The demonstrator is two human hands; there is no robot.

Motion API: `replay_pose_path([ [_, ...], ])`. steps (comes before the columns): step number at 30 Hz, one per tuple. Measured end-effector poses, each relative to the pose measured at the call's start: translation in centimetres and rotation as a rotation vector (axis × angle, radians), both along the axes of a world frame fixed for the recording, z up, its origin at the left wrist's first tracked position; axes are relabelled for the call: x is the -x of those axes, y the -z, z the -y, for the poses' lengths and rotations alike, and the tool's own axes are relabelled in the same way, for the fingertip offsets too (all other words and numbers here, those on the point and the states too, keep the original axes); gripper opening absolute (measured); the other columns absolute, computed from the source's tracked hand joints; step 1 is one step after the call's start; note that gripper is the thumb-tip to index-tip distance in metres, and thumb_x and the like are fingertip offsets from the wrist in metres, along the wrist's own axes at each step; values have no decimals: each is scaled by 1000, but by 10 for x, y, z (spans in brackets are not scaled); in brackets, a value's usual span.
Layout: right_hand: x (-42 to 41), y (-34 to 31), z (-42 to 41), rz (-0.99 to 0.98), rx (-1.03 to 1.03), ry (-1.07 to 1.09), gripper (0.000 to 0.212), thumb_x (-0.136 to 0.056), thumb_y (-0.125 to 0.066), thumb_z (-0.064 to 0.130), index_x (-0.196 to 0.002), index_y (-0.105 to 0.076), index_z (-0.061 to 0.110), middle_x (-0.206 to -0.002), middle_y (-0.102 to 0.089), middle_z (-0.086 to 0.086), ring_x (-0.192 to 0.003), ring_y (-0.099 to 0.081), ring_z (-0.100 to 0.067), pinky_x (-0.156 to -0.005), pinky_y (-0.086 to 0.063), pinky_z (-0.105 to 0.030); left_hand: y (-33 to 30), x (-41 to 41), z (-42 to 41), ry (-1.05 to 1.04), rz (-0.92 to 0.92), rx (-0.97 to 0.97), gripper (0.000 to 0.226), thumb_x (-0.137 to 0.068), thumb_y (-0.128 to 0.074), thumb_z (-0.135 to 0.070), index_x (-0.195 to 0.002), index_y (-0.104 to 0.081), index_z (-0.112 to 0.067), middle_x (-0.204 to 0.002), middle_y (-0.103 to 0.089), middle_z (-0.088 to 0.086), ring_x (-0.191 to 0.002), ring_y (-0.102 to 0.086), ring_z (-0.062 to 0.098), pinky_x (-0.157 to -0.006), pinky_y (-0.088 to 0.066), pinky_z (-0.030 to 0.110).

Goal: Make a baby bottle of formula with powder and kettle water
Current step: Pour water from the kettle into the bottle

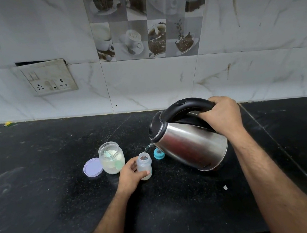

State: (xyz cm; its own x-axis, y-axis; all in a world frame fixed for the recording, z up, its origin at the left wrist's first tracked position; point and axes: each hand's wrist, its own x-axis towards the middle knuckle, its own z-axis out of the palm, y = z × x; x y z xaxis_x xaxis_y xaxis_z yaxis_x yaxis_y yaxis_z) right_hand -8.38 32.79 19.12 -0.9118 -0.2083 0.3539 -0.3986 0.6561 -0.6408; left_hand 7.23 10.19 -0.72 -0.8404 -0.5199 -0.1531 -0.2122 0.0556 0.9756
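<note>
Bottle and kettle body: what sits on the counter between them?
In the head view, a blue bottle cap stands on the counter between the bottle and the kettle, under the spout.

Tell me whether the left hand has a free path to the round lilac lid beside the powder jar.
Probably yes, once it lets go: the left hand grips the small translucent baby bottle, and only bare black counter lies between it and the round lilac lid.
</note>
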Motion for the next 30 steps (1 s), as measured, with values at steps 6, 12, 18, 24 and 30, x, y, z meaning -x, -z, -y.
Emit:
replay_pose_path([
  [6, 1, 11, 1, 28, -5, -12, 18, -64, -72, 23, -54, -57, 20, -47, -54, 7, -51, -52, -13, -47, -34, -25, -2, 2, 0, 2, 8, -2, 58, -71, -81, 6, -124, -60, -9, -122, -68, 5, -117, -62, 20, -105, -47, 38],
  [12, 2, 22, 4, 60, -50, -11, 18, -63, -75, 27, -56, -59, 23, -47, -57, 8, -52, -57, -10, -48, -37, -24, -3, 4, -2, 4, 2, -6, 57, -72, -78, 9, -124, -60, -6, -121, -69, 7, -116, -63, 20, -101, -49, 31],
  [18, 4, 29, 7, 46, -70, -27, 25, -65, -75, 29, -53, -54, 23, -44, -53, 8, -48, -53, -8, -46, -32, -23, -5, 7, -2, 10, 16, -9, 57, -73, -78, 10, -124, -60, -6, -122, -68, 7, -116, -63, 20, -104, -48, 35],
  [24, 12, 33, 8, 72, -44, -18, 25, -66, -76, 28, -54, -55, 21, -46, -54, 7, -50, -52, -9, -47, -32, -24, -7, 11, -2, 14, 16, -24, 57, -73, -79, 8, -124, -60, -9, -122, -68, 5, -117, -62, 18, -104, -47, 34],
  [30, 26, 27, 5, 163, 155, -27, 14, -53, -65, 27, -54, -57, 16, -39, -46, 11, -46, -45, -15, -50, -36, -26, -8, 16, 0, -5, -4, -52, 57, -73, -78, 11, -125, -58, -4, -123, -68, 10, -118, -62, 22, -107, -46, 39],
])
